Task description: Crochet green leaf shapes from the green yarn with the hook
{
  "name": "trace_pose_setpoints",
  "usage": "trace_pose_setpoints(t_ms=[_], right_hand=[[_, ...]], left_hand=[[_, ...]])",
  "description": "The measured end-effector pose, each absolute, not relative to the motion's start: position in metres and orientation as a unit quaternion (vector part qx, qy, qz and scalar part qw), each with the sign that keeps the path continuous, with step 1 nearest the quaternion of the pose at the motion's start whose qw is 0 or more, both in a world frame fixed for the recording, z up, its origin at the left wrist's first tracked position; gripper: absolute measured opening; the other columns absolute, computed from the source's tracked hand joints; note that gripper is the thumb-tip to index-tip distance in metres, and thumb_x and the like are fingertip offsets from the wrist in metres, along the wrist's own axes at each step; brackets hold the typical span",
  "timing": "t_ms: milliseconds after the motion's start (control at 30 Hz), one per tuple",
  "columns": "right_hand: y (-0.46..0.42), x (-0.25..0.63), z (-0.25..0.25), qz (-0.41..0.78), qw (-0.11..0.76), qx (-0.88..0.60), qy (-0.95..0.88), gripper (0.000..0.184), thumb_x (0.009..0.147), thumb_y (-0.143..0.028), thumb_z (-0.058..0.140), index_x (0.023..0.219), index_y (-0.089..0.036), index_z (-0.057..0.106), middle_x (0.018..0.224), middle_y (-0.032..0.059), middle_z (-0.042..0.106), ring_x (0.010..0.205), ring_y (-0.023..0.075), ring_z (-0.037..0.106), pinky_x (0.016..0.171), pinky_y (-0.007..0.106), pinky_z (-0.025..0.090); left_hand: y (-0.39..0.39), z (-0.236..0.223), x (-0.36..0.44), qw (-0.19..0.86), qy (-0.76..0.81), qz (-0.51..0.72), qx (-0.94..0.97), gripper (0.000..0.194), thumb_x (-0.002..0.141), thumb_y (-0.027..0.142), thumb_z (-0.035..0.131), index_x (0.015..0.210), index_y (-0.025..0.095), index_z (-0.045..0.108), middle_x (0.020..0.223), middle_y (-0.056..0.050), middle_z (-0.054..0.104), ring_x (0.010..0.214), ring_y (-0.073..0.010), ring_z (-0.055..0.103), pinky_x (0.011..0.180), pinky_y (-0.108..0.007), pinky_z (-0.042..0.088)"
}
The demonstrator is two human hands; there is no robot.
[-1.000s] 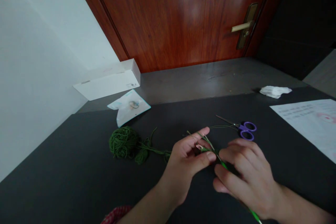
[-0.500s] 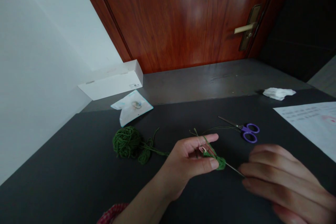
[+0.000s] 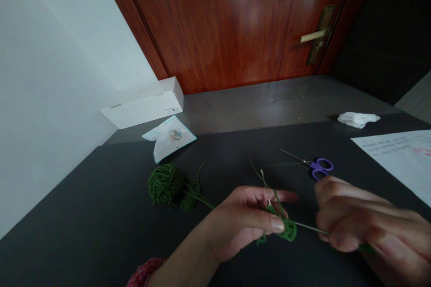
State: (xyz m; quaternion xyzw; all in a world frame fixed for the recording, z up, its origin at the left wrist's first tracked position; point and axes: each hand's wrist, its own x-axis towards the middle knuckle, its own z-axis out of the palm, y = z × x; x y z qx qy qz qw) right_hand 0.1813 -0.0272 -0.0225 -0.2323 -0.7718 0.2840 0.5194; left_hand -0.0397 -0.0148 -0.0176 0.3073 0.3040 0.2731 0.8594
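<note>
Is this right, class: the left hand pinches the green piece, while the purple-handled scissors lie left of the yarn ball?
The side is wrong: in the head view, the purple-handled scissors lie right of the yarn ball. The left hand pinches the green piece.

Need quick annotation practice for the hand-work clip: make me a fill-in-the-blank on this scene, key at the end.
The left hand pinches a small ____ yarn piece.
The thin metal tool is held by the ____ hand.
The scissors have ____ handles.
In the picture, the yarn ball lies to the ____ of both hands.

Missing words: green; right; purple; left
</note>
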Motion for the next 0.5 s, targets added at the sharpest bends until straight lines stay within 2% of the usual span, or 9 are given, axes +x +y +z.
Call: trace_pose_setpoints(t_ms=[100, 167, 367, 500], right_hand=[[-0.028, 0.189, -0.025, 0.331, 0.462, -0.199, -0.799, 0.03, 0.096, -0.04, 0.046, 0.084, -0.027, 0.07, 0.065, 0.0034, 0.069, 0.058, 0.0229, 0.064, 0.07, 0.044, 0.051], [-0.031, 0.189, -0.026, 0.371, 0.46, -0.225, -0.775, 0.031, 0.097, -0.04, 0.043, 0.085, -0.028, 0.07, 0.067, 0.0041, 0.069, 0.061, 0.0238, 0.064, 0.072, 0.045, 0.049], [-0.038, 0.169, -0.025, 0.486, 0.522, -0.241, -0.659, 0.039, 0.099, -0.038, 0.038, 0.079, -0.026, 0.069, 0.065, 0.0026, 0.066, 0.063, 0.0206, 0.059, 0.071, 0.04, 0.044], [-0.031, 0.156, -0.026, 0.584, 0.563, -0.255, -0.527, 0.041, 0.098, -0.033, 0.042, 0.068, -0.022, 0.068, 0.056, 0.0022, 0.064, 0.06, 0.0174, 0.057, 0.064, 0.033, 0.046]], left_hand=[[-0.014, -0.021, -0.039, 0.886, 0.28, 0.252, 0.272, 0.051, 0.057, 0.011, 0.075, 0.108, 0.009, 0.072, 0.076, -0.004, 0.063, 0.067, -0.0109, 0.058, 0.07, -0.026, 0.043], [-0.014, -0.022, -0.04, 0.893, 0.276, 0.241, 0.261, 0.051, 0.057, 0.01, 0.073, 0.107, 0.007, 0.072, 0.075, -0.004, 0.063, 0.066, -0.011, 0.059, 0.07, -0.027, 0.044], [-0.014, -0.021, -0.041, 0.89, 0.27, 0.231, 0.285, 0.049, 0.055, 0.013, 0.073, 0.104, 0.007, 0.074, 0.07, -0.002, 0.062, 0.064, -0.0114, 0.057, 0.07, -0.028, 0.043], [-0.015, -0.017, -0.039, 0.86, 0.294, 0.276, 0.311, 0.049, 0.056, 0.014, 0.077, 0.104, 0.01, 0.075, 0.07, -0.001, 0.062, 0.063, -0.0105, 0.053, 0.069, -0.026, 0.039]])
